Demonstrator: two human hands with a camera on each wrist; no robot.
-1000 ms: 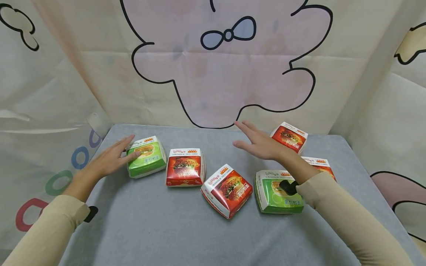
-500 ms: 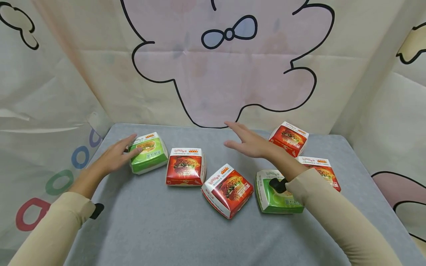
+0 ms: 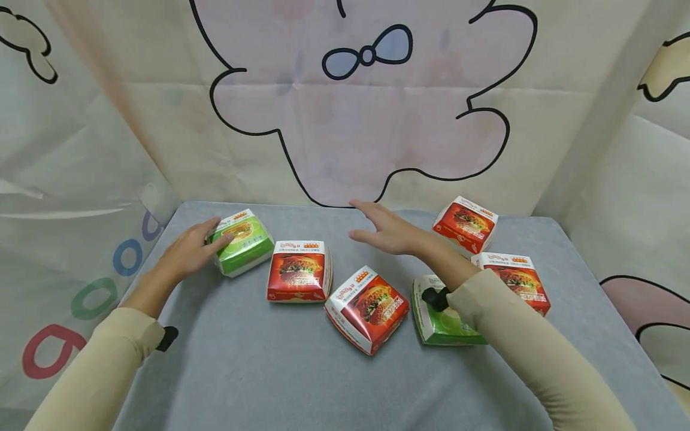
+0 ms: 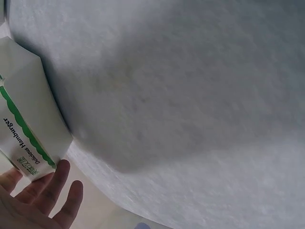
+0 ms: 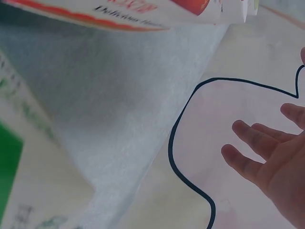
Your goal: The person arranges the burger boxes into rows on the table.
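At the left, a green hamburger box [image 3: 244, 242] sits turned at an angle on the table, and my left hand [image 3: 188, 251] touches its left end. The thumb lies by the top front edge, the fingers at the far corner. In the left wrist view, loosely spread fingers [image 4: 59, 186] meet the box corner [image 4: 28, 119]. My right hand [image 3: 389, 230] hovers over the back middle of the table, fingers spread, holding nothing. Its forearm partly covers a second green hamburger box [image 3: 447, 326]. A red hamburger box [image 3: 299, 270] stands between the hands.
More red hamburger boxes stand on the grey cloth-covered table [image 3: 259, 371]: one at front centre [image 3: 368, 308], one at back right [image 3: 466, 224], one on the right [image 3: 514, 278] partly behind the sleeve. A printed curtain [image 3: 356, 120] hangs behind the table.
The left green box has shifted slightly right and back and turned anticlockwise, with my left hand following it. My right hand has moved left. The other boxes have stayed put.
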